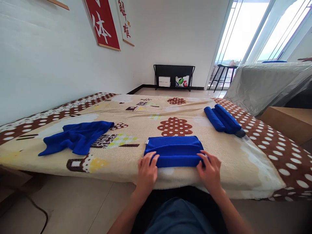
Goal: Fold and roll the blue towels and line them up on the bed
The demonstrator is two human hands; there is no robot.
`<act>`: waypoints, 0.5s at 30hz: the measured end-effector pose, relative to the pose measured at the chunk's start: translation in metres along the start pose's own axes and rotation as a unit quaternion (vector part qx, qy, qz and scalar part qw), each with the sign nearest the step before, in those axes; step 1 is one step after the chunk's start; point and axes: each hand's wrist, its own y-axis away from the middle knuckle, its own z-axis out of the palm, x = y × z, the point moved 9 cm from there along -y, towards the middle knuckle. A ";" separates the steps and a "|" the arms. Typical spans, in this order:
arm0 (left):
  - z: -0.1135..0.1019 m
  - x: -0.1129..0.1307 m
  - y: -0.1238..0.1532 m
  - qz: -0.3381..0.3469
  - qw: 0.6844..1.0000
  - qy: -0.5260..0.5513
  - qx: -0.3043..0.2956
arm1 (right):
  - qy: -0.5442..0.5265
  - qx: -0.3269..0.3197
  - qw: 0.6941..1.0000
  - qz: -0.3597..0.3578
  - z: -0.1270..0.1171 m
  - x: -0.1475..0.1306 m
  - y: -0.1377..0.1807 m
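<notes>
Apparently the work is partway along: at the right of the frame, rolled blue bundles (225,120) on the blanket (138,118) look finished. At lower centre, a blue cloth (174,151) has its near edge turned into a band, its far part flat. The right hand (211,169) pinches one end between thumb and fingers; the left hand's (148,169) fingers bend over the other, their grip unclear. A crumpled cloth (78,138) at left looks undone.
</notes>
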 end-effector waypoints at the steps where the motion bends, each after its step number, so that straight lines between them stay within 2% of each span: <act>1: 0.010 0.017 -0.003 0.030 0.999 0.013 -0.018 | -0.022 -0.038 0.998 -0.035 0.010 -0.019 -0.002; 4: 0.037 0.059 -0.012 0.086 0.994 0.037 -0.056 | -0.071 -0.136 0.984 -0.093 0.038 -0.061 -0.008; 7: 0.054 0.071 -0.023 0.078 0.993 0.042 -0.082 | -0.063 -0.156 0.983 -0.068 0.052 -0.067 -0.019; 10: 0.056 0.050 -0.031 0.029 0.994 0.037 -0.102 | -0.025 -0.148 0.988 -0.035 0.053 -0.044 -0.026; 15: 0.036 -0.001 -0.027 -0.025 0.996 0.009 -0.085 | 0.040 -0.132 0.990 0.024 0.043 0.024 -0.019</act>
